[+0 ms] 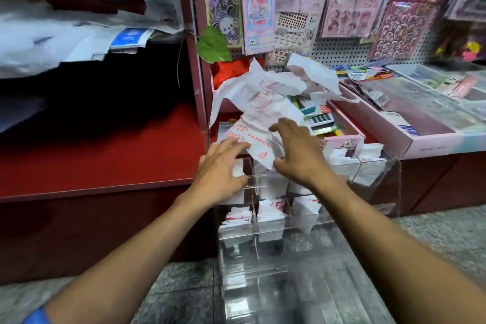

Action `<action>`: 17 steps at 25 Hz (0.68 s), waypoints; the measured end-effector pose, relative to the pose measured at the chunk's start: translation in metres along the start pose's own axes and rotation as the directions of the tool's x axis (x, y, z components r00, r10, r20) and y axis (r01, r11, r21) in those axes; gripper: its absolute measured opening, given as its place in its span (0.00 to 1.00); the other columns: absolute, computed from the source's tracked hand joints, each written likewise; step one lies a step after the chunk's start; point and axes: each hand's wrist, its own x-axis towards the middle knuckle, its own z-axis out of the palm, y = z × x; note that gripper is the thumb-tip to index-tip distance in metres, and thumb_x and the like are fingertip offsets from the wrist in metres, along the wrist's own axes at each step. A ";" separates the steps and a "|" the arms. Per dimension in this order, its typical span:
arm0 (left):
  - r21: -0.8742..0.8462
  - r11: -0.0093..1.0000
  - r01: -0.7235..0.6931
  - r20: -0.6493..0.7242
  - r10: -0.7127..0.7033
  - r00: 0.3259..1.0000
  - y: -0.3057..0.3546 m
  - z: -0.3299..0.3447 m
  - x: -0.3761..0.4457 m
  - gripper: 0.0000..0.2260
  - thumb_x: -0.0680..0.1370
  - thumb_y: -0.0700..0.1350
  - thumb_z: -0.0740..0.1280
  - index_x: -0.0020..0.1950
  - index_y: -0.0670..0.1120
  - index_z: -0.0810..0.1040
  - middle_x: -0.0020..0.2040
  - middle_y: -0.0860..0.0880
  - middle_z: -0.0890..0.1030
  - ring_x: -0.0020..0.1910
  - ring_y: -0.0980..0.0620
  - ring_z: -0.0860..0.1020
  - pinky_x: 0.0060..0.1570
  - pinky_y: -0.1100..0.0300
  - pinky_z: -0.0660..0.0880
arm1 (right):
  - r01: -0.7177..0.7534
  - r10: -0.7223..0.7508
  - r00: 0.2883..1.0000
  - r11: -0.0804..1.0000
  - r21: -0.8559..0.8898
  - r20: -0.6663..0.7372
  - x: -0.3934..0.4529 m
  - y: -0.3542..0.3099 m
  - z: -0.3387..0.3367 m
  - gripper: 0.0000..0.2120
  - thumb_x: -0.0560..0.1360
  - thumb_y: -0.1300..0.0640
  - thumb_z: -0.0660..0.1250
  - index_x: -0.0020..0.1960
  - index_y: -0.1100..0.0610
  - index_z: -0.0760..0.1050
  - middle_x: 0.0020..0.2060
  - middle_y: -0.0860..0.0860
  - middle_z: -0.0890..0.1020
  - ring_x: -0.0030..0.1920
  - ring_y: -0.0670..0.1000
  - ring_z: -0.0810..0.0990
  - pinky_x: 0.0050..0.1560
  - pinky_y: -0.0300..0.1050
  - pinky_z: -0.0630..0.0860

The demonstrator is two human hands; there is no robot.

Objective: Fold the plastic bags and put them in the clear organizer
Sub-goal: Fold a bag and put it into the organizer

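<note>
A heap of crumpled white plastic bags with red print (265,97) lies on the pink boxes behind the clear organizer (378,166). My left hand (221,168) and my right hand (297,152) reach over the organizer's top row, fingers spread, touching the lower edge of the nearest bag (252,139). Neither hand visibly grips it. Folded white bags (271,214) fill several compartments of the organizer; the lower tiers look see-through and bare.
A dark red counter (100,155) stretches to the left. Pink trays with stationery (410,123) stand to the right, under a pegboard of sticker packs (342,8). More white bags (65,34) lie on the upper left shelf. Grey stone floor lies below.
</note>
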 end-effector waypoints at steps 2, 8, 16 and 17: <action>-0.012 1.000 0.006 0.002 -0.006 1.000 -0.011 -0.002 -0.006 0.31 0.73 0.50 0.73 0.75 0.56 0.66 0.66 0.53 0.76 0.65 0.48 0.71 0.65 0.50 0.67 | 0.066 -0.045 0.985 0.990 -0.127 0.164 0.003 -0.014 0.007 0.32 0.71 0.58 0.67 0.73 0.49 0.63 0.73 0.50 0.64 0.70 0.58 0.64 0.65 0.56 0.66; 0.013 1.000 -0.002 -0.047 0.002 0.999 -0.005 -0.001 -0.010 0.27 0.77 0.52 0.68 0.75 0.54 0.65 0.48 0.56 0.77 0.56 0.49 0.73 0.55 0.56 0.64 | 0.171 -0.109 0.936 0.972 -0.161 0.335 -0.003 -0.010 0.011 0.22 0.73 0.56 0.69 0.66 0.46 0.76 0.78 0.49 0.59 0.75 0.56 0.59 0.70 0.53 0.63; 0.023 1.000 0.006 -0.268 0.000 0.964 -0.010 -0.039 -0.015 0.19 0.73 0.52 0.74 0.62 0.54 0.78 0.48 0.56 0.73 0.51 0.51 0.71 0.43 0.57 0.65 | 0.039 -0.045 0.999 0.738 0.673 -0.008 -0.013 -0.055 -0.038 0.03 0.75 0.60 0.72 0.46 0.59 0.83 0.40 0.51 0.84 0.41 0.45 0.80 0.44 0.41 0.75; 0.011 1.000 -0.013 -0.325 0.016 0.945 -0.013 -0.051 -0.014 0.12 0.73 0.53 0.74 0.53 0.51 0.82 0.46 0.53 0.72 0.49 0.50 0.70 0.41 0.57 0.62 | 0.033 -0.017 0.999 0.611 0.791 -0.029 -0.013 -0.070 -0.047 0.02 0.75 0.62 0.71 0.46 0.60 0.82 0.41 0.53 0.84 0.40 0.45 0.80 0.42 0.40 0.75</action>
